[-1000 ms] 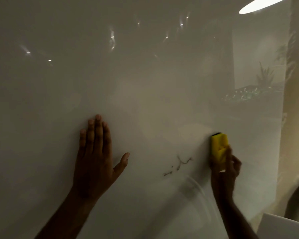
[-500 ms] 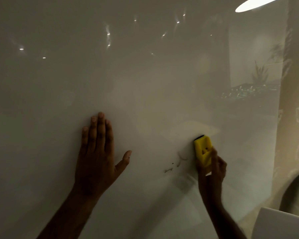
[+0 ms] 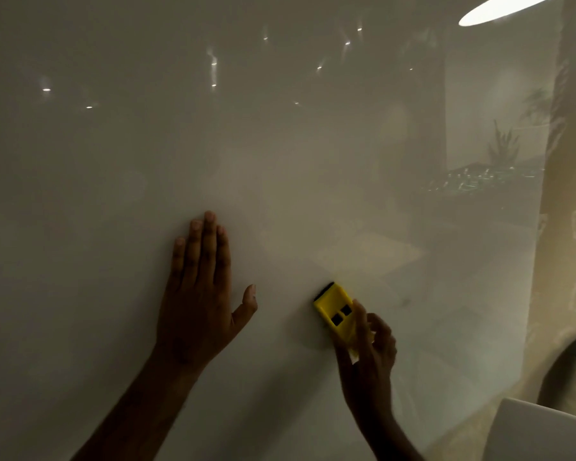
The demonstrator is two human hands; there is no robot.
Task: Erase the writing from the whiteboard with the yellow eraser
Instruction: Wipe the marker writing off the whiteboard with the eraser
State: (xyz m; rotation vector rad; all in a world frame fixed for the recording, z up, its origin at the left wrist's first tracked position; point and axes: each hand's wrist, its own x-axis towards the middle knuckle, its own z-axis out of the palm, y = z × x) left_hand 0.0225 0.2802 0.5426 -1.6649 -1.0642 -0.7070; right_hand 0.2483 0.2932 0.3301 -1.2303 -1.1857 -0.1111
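Observation:
A large glossy whiteboard (image 3: 280, 161) fills most of the head view. My right hand (image 3: 368, 354) grips the yellow eraser (image 3: 335, 312), which has a black felt edge and is pressed tilted against the board at lower centre-right. My left hand (image 3: 200, 294) lies flat on the board to the left of the eraser, fingers together and thumb out. I see no dark marks beside the eraser; a faint smudge (image 3: 406, 302) shows just to its right.
The board's right edge (image 3: 542, 227) meets a beige patterned wall (image 3: 572, 261). A white object's corner (image 3: 539, 430) and a dark curved shape (image 3: 569, 371) sit at the lower right. A bright lamp (image 3: 506, 8) glares at the top right; light reflections dot the board.
My right hand has swept the eraser leftward and down over the squiggly marks, which no longer show. My left hand has stayed flat on the board.

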